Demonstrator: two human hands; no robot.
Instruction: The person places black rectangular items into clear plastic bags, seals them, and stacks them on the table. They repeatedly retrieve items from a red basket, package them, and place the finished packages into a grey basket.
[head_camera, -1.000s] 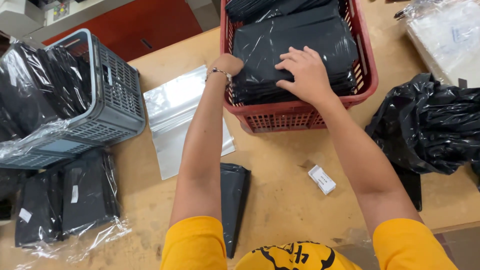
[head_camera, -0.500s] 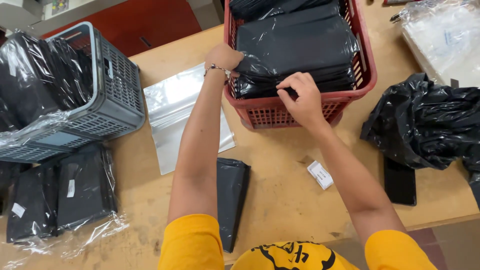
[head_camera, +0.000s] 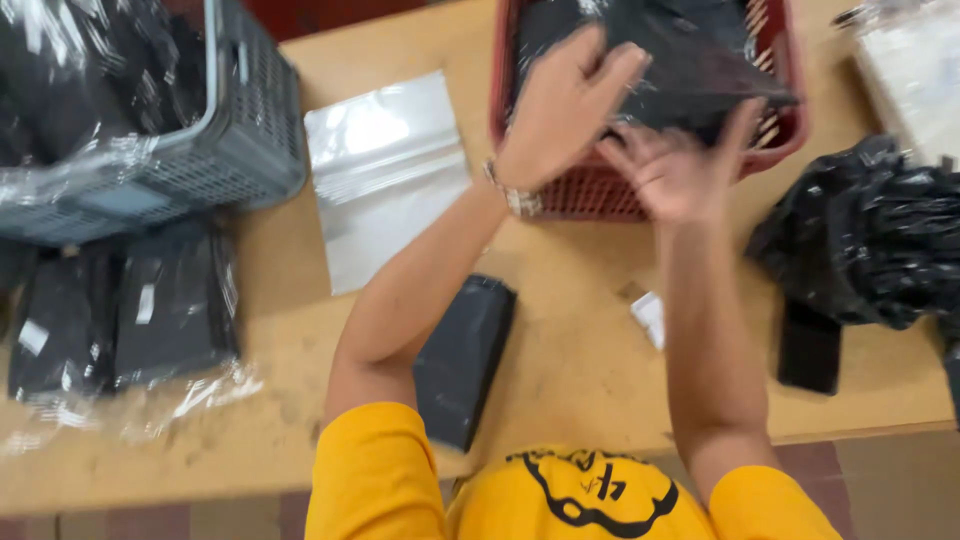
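Note:
A red plastic basket (head_camera: 640, 185) stands at the far side of the wooden table, filled with black plastic packets. My left hand (head_camera: 560, 110) and my right hand (head_camera: 680, 165) both grip one black packet (head_camera: 690, 85) and hold it tilted above the basket's front edge. The picture is blurred by motion. A wristband shows on my left wrist.
A grey basket (head_camera: 200, 150) with wrapped black items sits at the far left. Clear zip bags (head_camera: 385, 170) lie between the baskets. A black packet (head_camera: 465, 360) lies near the table edge, a small white tag (head_camera: 650, 315) beside it. Crumpled black plastic (head_camera: 870, 235) fills the right.
Both hands have lifted a black packet up out of the red basket; a second ago they lay on the stack. The camera has moved closer.

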